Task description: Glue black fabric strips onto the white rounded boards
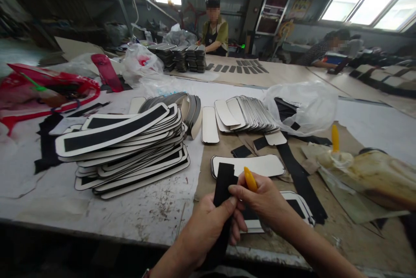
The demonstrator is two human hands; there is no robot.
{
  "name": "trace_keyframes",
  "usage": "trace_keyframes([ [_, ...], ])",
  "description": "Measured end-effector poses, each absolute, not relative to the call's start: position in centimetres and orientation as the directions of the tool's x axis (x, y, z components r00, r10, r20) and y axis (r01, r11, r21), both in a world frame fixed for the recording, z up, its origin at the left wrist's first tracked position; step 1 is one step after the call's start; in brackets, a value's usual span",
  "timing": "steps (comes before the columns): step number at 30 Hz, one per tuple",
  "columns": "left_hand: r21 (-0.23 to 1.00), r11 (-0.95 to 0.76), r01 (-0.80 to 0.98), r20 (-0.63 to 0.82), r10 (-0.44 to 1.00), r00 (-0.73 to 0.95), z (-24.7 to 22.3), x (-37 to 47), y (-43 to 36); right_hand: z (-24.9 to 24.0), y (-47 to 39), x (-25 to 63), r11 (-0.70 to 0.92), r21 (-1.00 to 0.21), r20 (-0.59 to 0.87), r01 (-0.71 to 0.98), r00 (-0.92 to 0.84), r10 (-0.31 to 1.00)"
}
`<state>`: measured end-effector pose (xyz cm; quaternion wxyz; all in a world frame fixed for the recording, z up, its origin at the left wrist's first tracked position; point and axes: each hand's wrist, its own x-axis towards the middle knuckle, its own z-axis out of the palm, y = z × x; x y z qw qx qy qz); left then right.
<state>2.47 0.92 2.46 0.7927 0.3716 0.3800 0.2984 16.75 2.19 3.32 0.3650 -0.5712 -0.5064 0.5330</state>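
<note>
My left hand [208,219] is closed round a bundle of black fabric strips [224,176], which hang down past the table's front edge. My right hand [264,193] meets it, thumb and fingers pinching at the strips' side edge. A yellow-handled tool [250,179] sticks up out of the right hand; its working end is hidden. Just beyond the hands lies a small pile of white rounded panels [263,165]. Partly covered by my right forearm are white panels with black strips on them [297,206].
Left stands a tall pile of white panels with black centres [130,156]. Behind are a fanned row of white panels [250,115] and a plastic bag [308,106]. Another yellow handle [335,138] rises from a plastic-wrapped container at right. A co-worker [216,31] stands across the table.
</note>
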Motion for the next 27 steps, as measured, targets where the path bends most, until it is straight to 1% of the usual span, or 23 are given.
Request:
trace_keyframes([
  [1,0.812,0.549,-0.196,-0.386,0.758,0.527,2.4,2.6,0.9,3.2,2.1,16.9,-0.214,-0.953,-0.235,0.213,-0.076,0.969],
  [2,0.807,0.556,-0.199,-0.392,0.756,0.524,2.3,2.8,0.8,3.2,2.0,17.2,-0.182,-0.95,-0.201,0.255,-0.048,0.978],
  [5,0.794,0.576,-0.195,-0.413,0.747,0.521,2.0,3.0,0.8,3.4,2.1,17.9,-0.077,-0.918,-0.06,0.389,0.057,0.997],
  [7,0.788,0.583,-0.197,-0.422,0.745,0.517,1.8,3.1,0.9,3.8,2.3,18.1,-0.073,-0.919,-0.04,0.387,0.091,0.995],
  [9,0.795,0.569,-0.21,-0.411,0.76,0.503,1.7,3.3,1.0,4.0,2.2,18.0,-0.104,-0.938,-0.078,0.33,0.091,0.993],
  [12,0.814,0.538,-0.22,-0.38,0.779,0.499,1.4,3.8,1.0,4.0,1.9,17.9,-0.196,-0.951,-0.175,0.238,0.109,0.979],
  [15,0.824,0.534,-0.192,-0.361,0.755,0.547,0.8,4.5,0.9,3.9,1.8,18.4,-0.271,-0.955,-0.246,0.117,0.192,0.95],
  [19,0.827,0.551,-0.114,-0.364,0.678,0.639,-0.1,5.0,0.5,4.8,2.8,19.7,-0.16,-0.985,-0.171,-0.064,0.277,0.946],
  [22,0.815,0.579,-0.008,-0.42,0.6,0.68,-0.2,3.9,0.5,6.8,4.0,21.4,-0.104,-0.984,-0.143,-0.146,0.289,0.947],
  [23,0.814,0.579,0.042,-0.448,0.582,0.678,-0.2,3.3,0.7,7.6,4.5,22.3,-0.094,-0.986,-0.129,-0.134,0.285,0.95],
  [24,0.818,0.568,0.085,-0.476,0.587,0.654,-0.2,2.5,1.1,8.4,4.9,23.2,-0.093,-0.992,-0.112,-0.081,0.283,0.953],
  [25,0.824,0.556,0.111,-0.5,0.62,0.604,-0.1,1.7,1.6,9.0,5.4,24.1,-0.1,-0.995,-0.092,0.017,0.274,0.957],
  [26,0.835,0.539,0.113,-0.509,0.679,0.529,-0.1,1.0,2.3,9.4,5.9,24.9,-0.119,-0.98,-0.076,0.159,0.253,0.965],
  [27,0.845,0.526,0.094,-0.512,0.746,0.426,-0.2,0.4,3.1,9.5,6.5,25.6,-0.131,-0.94,-0.068,0.316,0.201,0.977],
])
